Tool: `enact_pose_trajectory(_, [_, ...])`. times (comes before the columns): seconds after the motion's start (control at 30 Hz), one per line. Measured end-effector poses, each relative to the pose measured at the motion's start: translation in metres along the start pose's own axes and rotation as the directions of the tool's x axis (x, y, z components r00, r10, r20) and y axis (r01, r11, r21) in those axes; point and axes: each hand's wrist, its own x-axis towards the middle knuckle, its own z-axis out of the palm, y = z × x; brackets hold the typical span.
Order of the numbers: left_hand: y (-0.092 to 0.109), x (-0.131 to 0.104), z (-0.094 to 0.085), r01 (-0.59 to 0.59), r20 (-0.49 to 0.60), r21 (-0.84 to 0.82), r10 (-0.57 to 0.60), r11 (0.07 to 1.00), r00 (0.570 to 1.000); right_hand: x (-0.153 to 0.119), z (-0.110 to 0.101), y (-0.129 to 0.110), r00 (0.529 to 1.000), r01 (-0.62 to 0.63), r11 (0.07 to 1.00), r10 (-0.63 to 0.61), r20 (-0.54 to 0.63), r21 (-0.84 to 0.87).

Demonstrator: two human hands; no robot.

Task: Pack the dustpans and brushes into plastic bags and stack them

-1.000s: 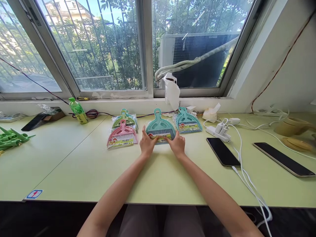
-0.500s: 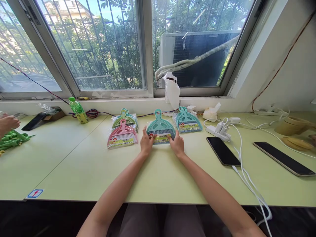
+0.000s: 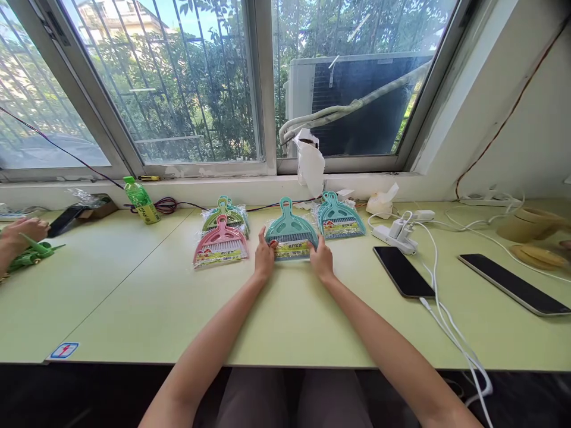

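Grip: left hand [image 3: 264,257] and right hand [image 3: 322,259] grasp opposite sides of the bagged teal dustpan set [image 3: 291,226], centre frame. Pink dustpan set [image 3: 221,242] sits left of it. Reads as a two-handed steadying step; next move calls for even pressure, wrap probably slippery.

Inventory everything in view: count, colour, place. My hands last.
Held dustpan set: 1, teal, centre
Pink dustpan set: 1, pink, centre left
Green dustpan set: 1+, green, behind pink set
Unheld teal set: 1+, teal, right rear
Bottle: 1, green, rear left
Cable coil: 1, dark, beside bottle
Flat devices: 3, black, two right, one far left
Power strip: 1, white, right
Mug: 1, tan, far right
Window: 1, grey, rear
Table: 1, pale green, foreground
Other person's hand: 1+, far left
Left hand: 1, on held set
Right hand: 1, on held set
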Motion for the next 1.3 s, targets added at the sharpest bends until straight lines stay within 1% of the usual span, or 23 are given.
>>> enact_pose_trajectory(0.2, [0.0032, -0.0005, -0.0014, -0.007, 0.044, -0.084, 0.011, 0.996, 0.999, 0.0039, 0.0014, 0.0052, 1.0, 0.001, 0.999, -0.001, -0.005, 0.049])
enact_pose_trajectory(0.37, [0.0055, -0.0006, -0.0031, 0.015, 0.038, -0.103, -0.011, 0.995, 0.999, 0.006, 0.002, 0.0074, 1.0, 0.003, 0.994, -0.004, 0.003, 0.106])
enact_pose_trajectory(0.63, [0.0021, -0.0008, -0.0013, 0.015, 0.034, -0.151, -0.01, 0.988, 0.999, 0.0078, 0.0028, 0.0082, 1.0, -0.026, 0.975, 0.026, 0.005, 0.22])
enact_pose_trajectory(0.83, [0.003, -0.0009, -0.0019, 0.04, 0.028, -0.142, -0.036, 0.989, 0.999, 0.0095, 0.0049, 0.01, 0.998, -0.051, 0.963, 0.059, -0.021, 0.266])
enact_pose_trajectory(1.0, [0.001, 0.0001, -0.0008, 0.045, 0.02, -0.145, -0.043, 0.988, 0.999, 0.0097, 0.0047, 0.0094, 0.999, -0.05, 0.956, 0.051, 0.004, 0.288])
enact_pose_trajectory(1.13, [-0.0011, 0.0007, 0.0003, 0.049, 0.014, -0.128, -0.048, 0.99, 0.999, 0.0098, 0.0054, 0.0092, 0.998, -0.062, 0.953, 0.065, 0.002, 0.298])
enact_pose_trajectory(1.3, [0.0007, 0.0006, -0.0005, 0.054, 0.012, -0.123, -0.053, 0.991, 0.999, 0.0105, 0.0053, 0.0094, 0.996, -0.09, 0.947, 0.085, 0.031, 0.307])
